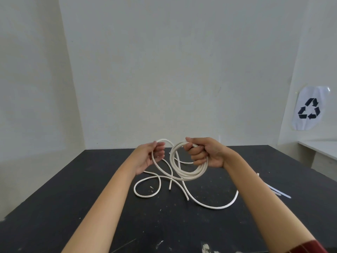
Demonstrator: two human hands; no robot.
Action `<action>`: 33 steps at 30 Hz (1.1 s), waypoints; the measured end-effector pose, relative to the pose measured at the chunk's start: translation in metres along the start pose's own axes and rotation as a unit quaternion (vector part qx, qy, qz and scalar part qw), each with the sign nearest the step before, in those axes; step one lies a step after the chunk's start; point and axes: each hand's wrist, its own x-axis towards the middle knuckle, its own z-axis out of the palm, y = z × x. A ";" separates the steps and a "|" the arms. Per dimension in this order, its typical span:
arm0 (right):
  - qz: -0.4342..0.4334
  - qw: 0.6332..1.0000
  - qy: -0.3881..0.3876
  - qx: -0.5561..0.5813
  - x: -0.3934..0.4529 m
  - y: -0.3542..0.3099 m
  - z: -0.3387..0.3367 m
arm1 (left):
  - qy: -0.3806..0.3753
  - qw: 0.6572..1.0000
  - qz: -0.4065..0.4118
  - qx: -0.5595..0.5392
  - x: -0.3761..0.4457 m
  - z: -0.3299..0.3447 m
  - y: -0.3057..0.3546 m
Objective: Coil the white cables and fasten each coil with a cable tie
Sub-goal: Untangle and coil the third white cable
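Head view over a black table [91,207], its top scuffed with pale flecks. The right hand [206,154] is held above the far middle of the table, fist closed around the top of a coil [184,167] of white cable made of several turns; the coil hangs below the fist, and whether its lowest turns touch the table cannot be told. The left hand [151,157], just left of the coil, has thumb and curled fingers closed loosely on a single strand [164,141] that arches from the coil's top over to that hand and runs down past the palm. Below the coil, the uncoiled cable lies slack on the table: one loop [144,195] lies down and left of the coil, a wider bend [215,207] sweeps down and right of it, and two cut ends [187,199] lie between these, nearly under the coil. The strands cross one another directly beneath the coil. The right forearm [255,198] passes over the right part of the wide bend and hides its continuation. Right of the coil, beyond that forearm, thin white cable ties [280,193] lie on the table, partly hidden by the arm. A dark red sleeve [310,248] shows at the lower right corner. On the wall well right of the coil hangs a white sheet with a recycling symbol [309,108]; a pale bench [319,148] stands beneath it.
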 end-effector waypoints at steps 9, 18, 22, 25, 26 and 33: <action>0.039 0.997 0.022 -0.059 0.018 0.001 0.007 | -0.059 0.984 0.100 0.135 -0.009 0.024 0.018; 0.000 0.989 0.065 -0.133 0.028 0.003 0.015 | -0.066 0.960 0.132 0.239 -0.005 0.030 0.009; -0.024 0.984 0.091 -0.151 0.033 0.004 0.022 | -0.069 0.957 0.144 0.242 -0.004 0.034 0.002; -0.040 0.982 0.111 -0.150 0.037 0.006 0.021 | -0.079 0.956 0.131 0.249 -0.002 0.032 0.004; -0.045 0.981 0.120 -0.147 0.038 0.007 0.019 | -0.093 0.954 0.125 0.255 -0.002 0.030 0.005; -0.069 0.977 0.139 -0.144 0.040 0.011 0.018 | -0.115 0.903 0.096 0.403 -0.007 0.033 0.011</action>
